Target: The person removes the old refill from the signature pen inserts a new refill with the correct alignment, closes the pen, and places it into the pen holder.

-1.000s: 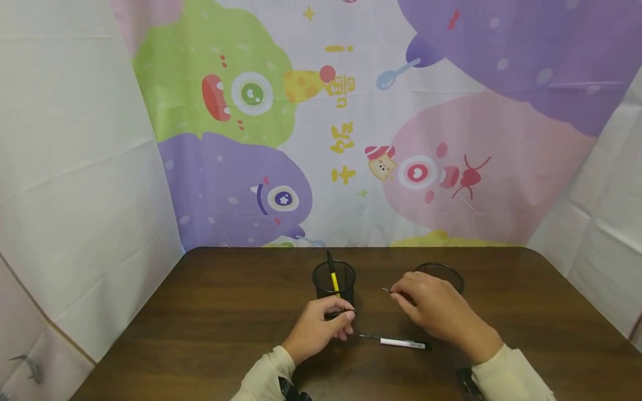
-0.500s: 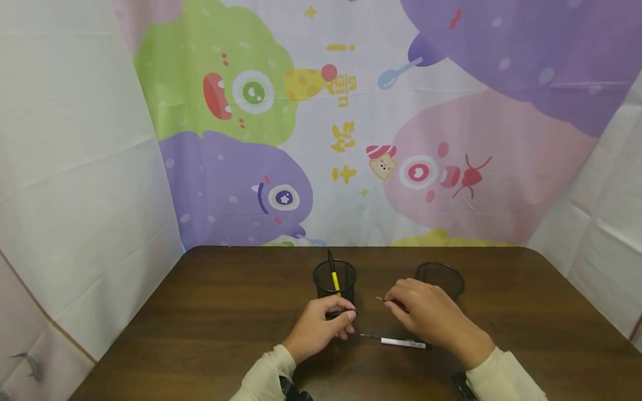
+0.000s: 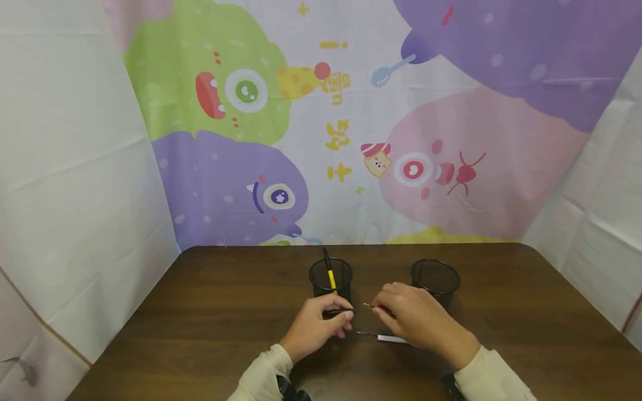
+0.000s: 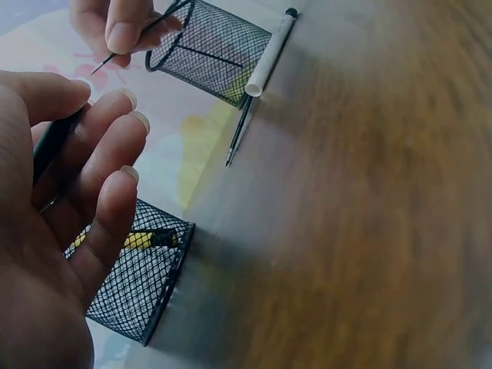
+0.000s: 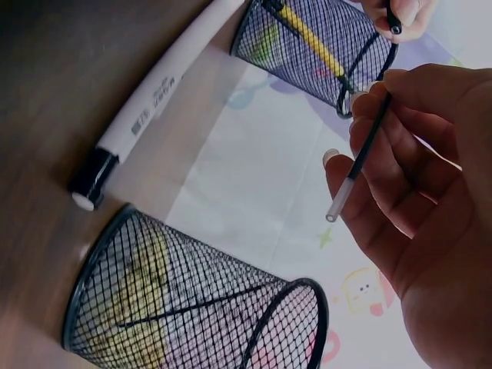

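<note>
Near the table's middle, my left hand (image 3: 321, 323) pinches a black pen barrel (image 4: 54, 147) between thumb and fingers, its open end pointing toward my right hand. My right hand (image 3: 421, 317) pinches a thin pen refill (image 5: 367, 146) with dark ink and a clear tail. In the head view the refill's metal tip points left at the barrel's end, a small gap between them. Below the hands lies a white pen barrel (image 5: 157, 96) with a black end. Another refill (image 4: 238, 134) extends from beside its open end. The right hand partly covers that white barrel in the head view.
A black mesh pen cup (image 3: 321, 289) stands just behind my left hand, with a yellow and black pen (image 3: 330, 274) leaning in it. A second mesh cup (image 5: 192, 307) stands behind my right hand. A printed cloth (image 3: 341, 211) hangs at the table's far edge.
My right hand has moved left and slightly down, bringing the refill's tip close to the black barrel. My left hand holds nearly still.
</note>
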Action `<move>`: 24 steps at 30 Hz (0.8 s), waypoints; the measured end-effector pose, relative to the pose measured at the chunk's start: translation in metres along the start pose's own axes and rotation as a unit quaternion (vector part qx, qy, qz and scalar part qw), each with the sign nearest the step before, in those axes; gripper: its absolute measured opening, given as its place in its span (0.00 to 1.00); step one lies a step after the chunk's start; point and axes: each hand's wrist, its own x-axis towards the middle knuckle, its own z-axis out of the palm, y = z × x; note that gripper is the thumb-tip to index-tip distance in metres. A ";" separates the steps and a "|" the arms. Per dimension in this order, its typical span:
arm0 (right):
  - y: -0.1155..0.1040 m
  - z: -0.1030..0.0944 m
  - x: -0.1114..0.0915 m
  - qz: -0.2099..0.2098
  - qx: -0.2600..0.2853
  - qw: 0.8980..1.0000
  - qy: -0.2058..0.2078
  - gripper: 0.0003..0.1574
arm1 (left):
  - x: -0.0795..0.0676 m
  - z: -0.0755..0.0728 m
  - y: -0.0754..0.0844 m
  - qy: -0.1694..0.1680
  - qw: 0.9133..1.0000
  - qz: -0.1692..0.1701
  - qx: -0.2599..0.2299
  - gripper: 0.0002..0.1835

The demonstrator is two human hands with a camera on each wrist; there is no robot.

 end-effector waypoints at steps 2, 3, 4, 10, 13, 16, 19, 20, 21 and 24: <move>-0.002 0.002 0.001 -0.005 -0.001 1.000 0.001 0.04 | 0.000 0.000 -0.001 0.000 1.000 -0.003 0.004 0.09; -0.003 0.002 0.001 -0.007 -0.002 1.000 0.000 0.04 | 0.000 0.000 -0.001 0.000 1.000 -0.004 0.005 0.09; -0.003 0.003 0.001 -0.008 -0.003 1.000 0.000 0.04 | 0.000 0.001 0.000 0.001 1.000 -0.005 0.007 0.09; -0.008 0.006 0.000 -0.013 0.003 1.000 -0.006 0.04 | -0.006 0.002 0.019 0.000 1.000 -0.007 0.007 0.07; -0.009 0.007 0.000 -0.014 0.003 1.000 -0.009 0.03 | -0.008 0.002 0.027 -0.005 1.000 0.001 -0.001 0.06; -0.011 0.006 0.000 -0.014 0.005 1.000 -0.013 0.03 | -0.008 0.003 0.028 -0.008 1.000 0.002 -0.005 0.05; -0.011 0.007 0.000 -0.015 0.007 1.000 -0.017 0.03 | -0.008 0.003 0.031 -0.007 1.000 -0.003 0.001 0.05; -0.012 0.006 0.000 -0.016 0.008 1.000 -0.016 0.03 | -0.008 0.003 0.031 -0.008 1.000 -0.004 0.003 0.05; -0.012 0.006 0.000 -0.018 0.007 1.000 -0.015 0.03 | -0.008 0.003 0.032 -0.008 1.000 -0.005 0.004 0.05; -0.011 0.006 0.002 -0.022 -0.002 1.000 -0.009 0.03 | -0.008 0.002 0.033 -0.008 1.000 -0.003 0.004 0.06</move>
